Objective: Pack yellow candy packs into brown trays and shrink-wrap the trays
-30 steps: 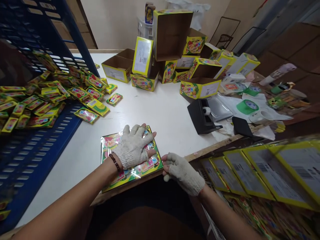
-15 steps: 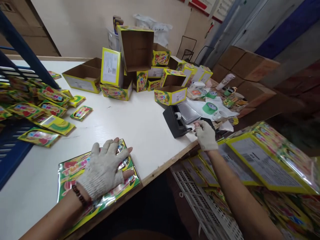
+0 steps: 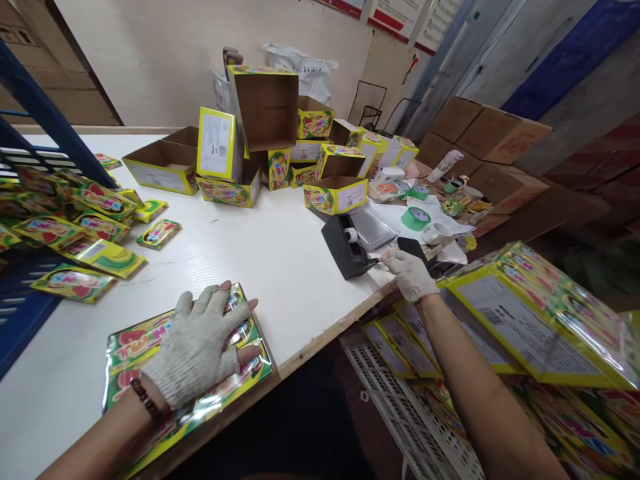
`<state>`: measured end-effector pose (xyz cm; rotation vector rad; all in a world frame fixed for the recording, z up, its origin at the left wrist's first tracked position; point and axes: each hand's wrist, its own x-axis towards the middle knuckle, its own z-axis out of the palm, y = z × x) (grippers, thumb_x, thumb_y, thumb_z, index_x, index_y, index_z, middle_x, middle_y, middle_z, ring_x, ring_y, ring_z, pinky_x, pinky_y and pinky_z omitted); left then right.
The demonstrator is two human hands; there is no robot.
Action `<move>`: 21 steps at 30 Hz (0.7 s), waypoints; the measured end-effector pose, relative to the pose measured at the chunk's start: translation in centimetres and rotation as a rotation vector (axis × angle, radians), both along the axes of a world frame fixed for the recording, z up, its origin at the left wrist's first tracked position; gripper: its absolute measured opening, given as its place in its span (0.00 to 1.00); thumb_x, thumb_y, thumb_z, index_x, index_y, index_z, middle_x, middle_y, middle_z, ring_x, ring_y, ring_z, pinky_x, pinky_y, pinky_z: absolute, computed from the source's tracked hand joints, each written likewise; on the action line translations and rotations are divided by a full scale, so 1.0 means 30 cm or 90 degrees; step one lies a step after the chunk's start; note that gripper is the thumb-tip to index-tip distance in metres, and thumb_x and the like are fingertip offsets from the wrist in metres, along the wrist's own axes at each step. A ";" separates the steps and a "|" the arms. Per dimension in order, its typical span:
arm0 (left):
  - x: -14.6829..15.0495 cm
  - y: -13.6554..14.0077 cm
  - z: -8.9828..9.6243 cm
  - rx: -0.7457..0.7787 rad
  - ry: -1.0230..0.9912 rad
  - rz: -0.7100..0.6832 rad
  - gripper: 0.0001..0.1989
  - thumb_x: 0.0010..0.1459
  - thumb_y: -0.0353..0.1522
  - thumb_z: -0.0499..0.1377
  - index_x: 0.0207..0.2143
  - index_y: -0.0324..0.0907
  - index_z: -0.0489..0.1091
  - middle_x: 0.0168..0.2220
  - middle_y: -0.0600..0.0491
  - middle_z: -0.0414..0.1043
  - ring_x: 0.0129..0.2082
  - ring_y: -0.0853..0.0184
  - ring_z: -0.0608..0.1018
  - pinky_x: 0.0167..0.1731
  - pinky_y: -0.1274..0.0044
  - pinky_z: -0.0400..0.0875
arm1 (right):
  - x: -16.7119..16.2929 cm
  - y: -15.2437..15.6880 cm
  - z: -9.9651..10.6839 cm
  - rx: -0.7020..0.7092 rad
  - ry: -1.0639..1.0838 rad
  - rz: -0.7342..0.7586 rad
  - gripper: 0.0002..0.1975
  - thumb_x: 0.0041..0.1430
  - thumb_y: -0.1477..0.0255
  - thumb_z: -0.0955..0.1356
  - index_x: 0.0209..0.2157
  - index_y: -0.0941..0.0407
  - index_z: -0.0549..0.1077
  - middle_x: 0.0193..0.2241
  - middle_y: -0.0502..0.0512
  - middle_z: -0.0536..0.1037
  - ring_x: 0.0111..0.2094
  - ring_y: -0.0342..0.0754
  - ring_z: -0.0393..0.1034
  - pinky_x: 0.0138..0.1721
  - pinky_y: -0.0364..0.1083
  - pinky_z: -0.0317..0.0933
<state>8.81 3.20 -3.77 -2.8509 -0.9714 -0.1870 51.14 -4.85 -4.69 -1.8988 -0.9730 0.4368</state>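
Observation:
My left hand (image 3: 203, 343), in a white knitted glove with bare fingertips, lies flat with spread fingers on a shiny film-wrapped carton of colourful small boxes (image 3: 255, 353). The carton rests at the table's front edge. My right hand (image 3: 411, 273), gloved likewise, is closed in a pinch just right of a black tape dispenser (image 3: 345, 250). Between its fingertips and the dispenser's cutting end shows a small shiny bit, seemingly clear tape (image 3: 383, 267). A white roll core (image 3: 351, 235) sits inside the dispenser.
Loose small boxes (image 3: 75, 283) spill from a blue crate (image 3: 30, 313) at left. Open yellow display boxes (image 3: 333, 199) stand along the back. A green tape roll (image 3: 416, 219) and a dark phone-like slab (image 3: 413, 248) lie at right. Wrapped cartons (image 3: 530, 327) are stacked beside the table, near my right forearm.
The camera view has shifted slightly. My right hand remains pinched near the dispenser's cutting end, slightly turned. My left hand stays flat on the wrapped carton.

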 end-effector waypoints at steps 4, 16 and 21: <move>-0.002 0.003 -0.010 -0.003 -0.021 -0.009 0.33 0.54 0.56 0.54 0.55 0.48 0.71 0.56 0.34 0.65 0.56 0.39 0.65 0.48 0.52 0.59 | -0.049 -0.075 -0.054 -0.020 0.168 -0.042 0.18 0.40 0.56 0.72 0.22 0.55 0.68 0.20 0.48 0.69 0.22 0.41 0.59 0.23 0.41 0.54; -0.001 -0.013 -0.004 -0.039 -0.034 0.011 0.33 0.53 0.56 0.55 0.56 0.51 0.69 0.58 0.35 0.64 0.57 0.40 0.65 0.49 0.51 0.56 | -0.119 -0.064 -0.053 -0.201 0.275 0.101 0.18 0.37 0.60 0.75 0.19 0.54 0.64 0.15 0.49 0.66 0.18 0.41 0.58 0.18 0.42 0.55; -0.007 -0.013 -0.008 -0.065 -0.038 0.016 0.39 0.50 0.61 0.53 0.59 0.52 0.66 0.59 0.36 0.63 0.58 0.41 0.63 0.51 0.50 0.54 | -0.388 0.050 0.104 -0.261 0.220 0.570 0.17 0.49 0.60 0.71 0.21 0.58 0.68 0.18 0.49 0.69 0.21 0.39 0.61 0.23 0.40 0.56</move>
